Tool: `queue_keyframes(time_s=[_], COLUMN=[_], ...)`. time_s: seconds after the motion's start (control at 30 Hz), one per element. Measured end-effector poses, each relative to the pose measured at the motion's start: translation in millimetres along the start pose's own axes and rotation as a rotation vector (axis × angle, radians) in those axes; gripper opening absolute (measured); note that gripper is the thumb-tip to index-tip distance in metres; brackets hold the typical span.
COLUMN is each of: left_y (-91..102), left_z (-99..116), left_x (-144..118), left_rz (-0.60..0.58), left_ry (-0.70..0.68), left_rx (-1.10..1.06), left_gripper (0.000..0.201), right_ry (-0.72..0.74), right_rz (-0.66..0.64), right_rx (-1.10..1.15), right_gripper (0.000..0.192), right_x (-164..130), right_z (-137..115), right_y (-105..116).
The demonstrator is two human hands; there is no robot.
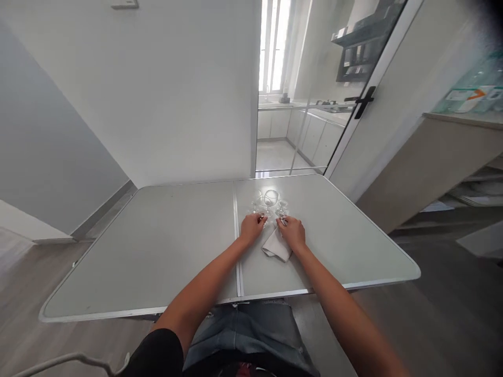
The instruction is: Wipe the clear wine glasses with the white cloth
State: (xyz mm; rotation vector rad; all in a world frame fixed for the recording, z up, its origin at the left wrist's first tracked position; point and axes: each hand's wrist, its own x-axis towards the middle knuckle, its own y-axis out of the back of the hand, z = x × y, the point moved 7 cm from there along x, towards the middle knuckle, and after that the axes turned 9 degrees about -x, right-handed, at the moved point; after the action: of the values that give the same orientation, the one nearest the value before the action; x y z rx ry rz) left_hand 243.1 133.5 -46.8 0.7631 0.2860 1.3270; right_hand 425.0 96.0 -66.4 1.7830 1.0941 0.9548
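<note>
Several clear stemmed glasses (271, 198) stand close together on the right half of the table, their outlines faint in the glare. My left hand (252, 229) is closed, thumb and fingers pinched at the foot of a glass on the left side of the group. On the other side, my right hand (292, 232) is likewise closed, its fingertips at the foot of a right-hand glass. Beneath and beside my right hand lies a crumpled pale cloth (276, 247) on the tabletop. The exact contact of my fingertips with the glass is hard to make out.
The pale folding table (188, 235) has a metal rim and a centre seam. Behind it are a white wall (188, 94) and a glass door with a black handle (365, 102). A shelf unit (428, 162) stands at right. A white cable (74, 357) shows at lower left.
</note>
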Motion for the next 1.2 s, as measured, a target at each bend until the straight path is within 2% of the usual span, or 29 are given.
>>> queue_keyframes(time_s=[0.1,0.17,0.23,0.3,0.37,0.47,0.6,0.67,0.73,0.87,1.03,1.2], left_y=[37.5,77.8,128.4,179.3,219.9,253.7,261.5,260.9,260.5,260.3,261.8,264.1], left_z=[-5,-25,-57,-97,-137,-180,-210,-217,-223,-231,-232,-229], left_x=[-18,-28,-37,-45,-54,-65,-73,-73,-72,-72,-73,-71], left_rz=[0.062,0.121,0.226,0.333,0.391,0.414,0.399,0.412,0.429,0.455,0.453,0.445], left_ry=[-0.065,-0.062,0.001,0.105,0.245,0.369,0.398,0.387,0.383,0.415,0.453,0.496], left_rx=[0.006,0.018,0.039,0.094,0.184,0.275,0.289,0.277,0.258,0.218,0.239,0.321], left_gripper=[0.036,0.034,0.029,0.029,0.031,0.030,0.031,0.030,0.030,0.031,0.032,0.035], right_ry=[0.078,0.145,0.225,0.310,0.354,0.403,0.443,0.454,0.435,0.425,0.438,0.378], right_rz=[0.070,0.145,0.193,0.182,0.110,-0.047,-0.174,-0.216,-0.255,-0.306,-0.296,-0.318], right_rx=[0.005,0.025,0.070,0.171,0.321,0.428,0.420,0.359,0.296,0.226,0.195,0.243], right_gripper=[0.038,0.040,0.043,0.044,0.043,0.035,0.029,0.029,0.029,0.031,0.032,0.034], right_x=[-7,-13,-21,-32,-43,-54,-52,-48,-44,-42,-42,-44], right_z=[2,-4,-24,-61,-109,-195,-293,-325,-344,-359,-363,-358], right_y=[1,5,7,3,-10,-41,-80,-94,-106,-122,-134,-129])
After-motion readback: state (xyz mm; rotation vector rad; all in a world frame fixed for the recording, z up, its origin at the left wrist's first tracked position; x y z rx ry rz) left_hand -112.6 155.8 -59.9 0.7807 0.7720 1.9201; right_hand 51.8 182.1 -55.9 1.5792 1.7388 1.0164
